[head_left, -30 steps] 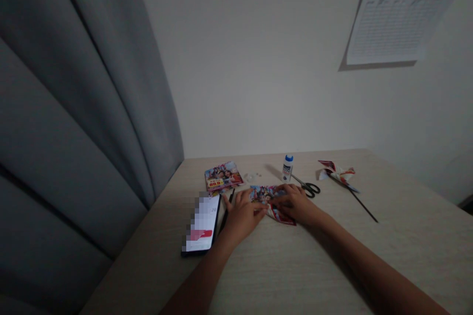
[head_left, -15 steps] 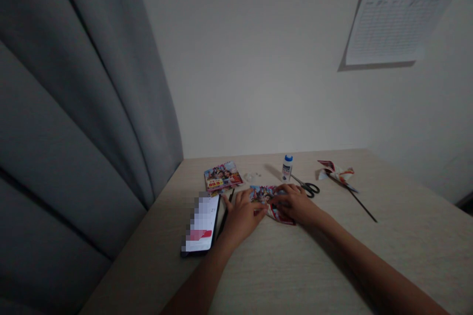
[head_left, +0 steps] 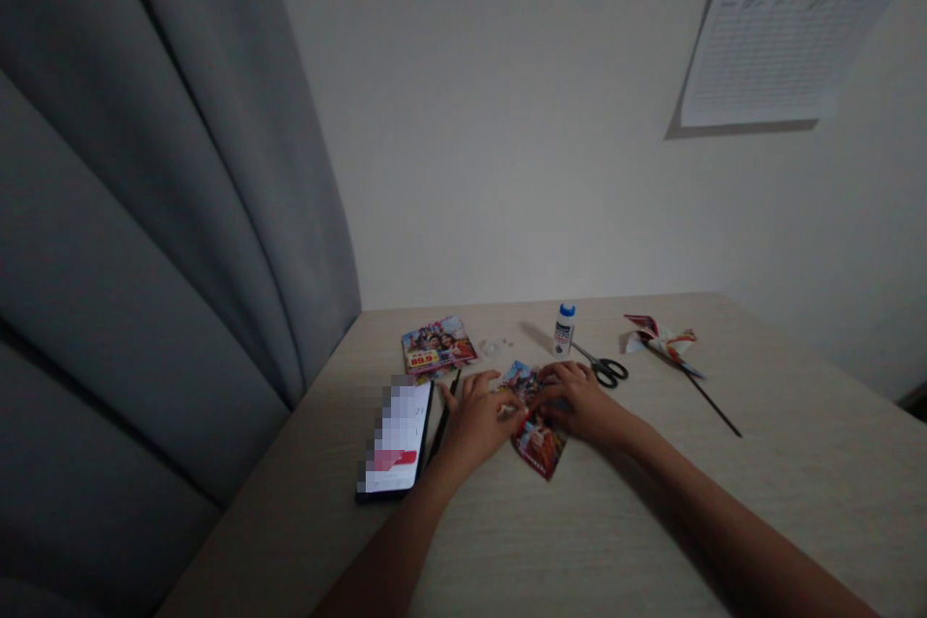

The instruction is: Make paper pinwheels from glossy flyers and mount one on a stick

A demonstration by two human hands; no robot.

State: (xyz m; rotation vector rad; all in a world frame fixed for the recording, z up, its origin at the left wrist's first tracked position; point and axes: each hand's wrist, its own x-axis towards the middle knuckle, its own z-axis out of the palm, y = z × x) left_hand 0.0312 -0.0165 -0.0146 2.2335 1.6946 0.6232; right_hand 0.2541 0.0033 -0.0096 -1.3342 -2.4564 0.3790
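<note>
A colourful printed paper (head_left: 540, 449) lies on the table, turned with one corner toward me. My left hand (head_left: 479, 420) comes from its left side, thumb and forefinger closed on the paper near its middle. From the right, my right hand (head_left: 575, 403) has its fingers bent down and pinching the paper close to the left fingertips. The fingers hide part of the paper. A paper pinwheel (head_left: 662, 340) on a dark stick lies off to the right.
A phone with a lit screen (head_left: 397, 439) and a dark stick (head_left: 443, 420) lie left of my hands. Behind are a printed leaflet (head_left: 438, 348), small clear bits (head_left: 492, 346), a white glue bottle with blue cap (head_left: 563, 330) and scissors (head_left: 606, 371). A grey curtain (head_left: 217, 164) hangs at left.
The printed paper has turned between my hands, and one corner now points toward me. My hands stay in nearly the same place, with the fingertips closer together.
</note>
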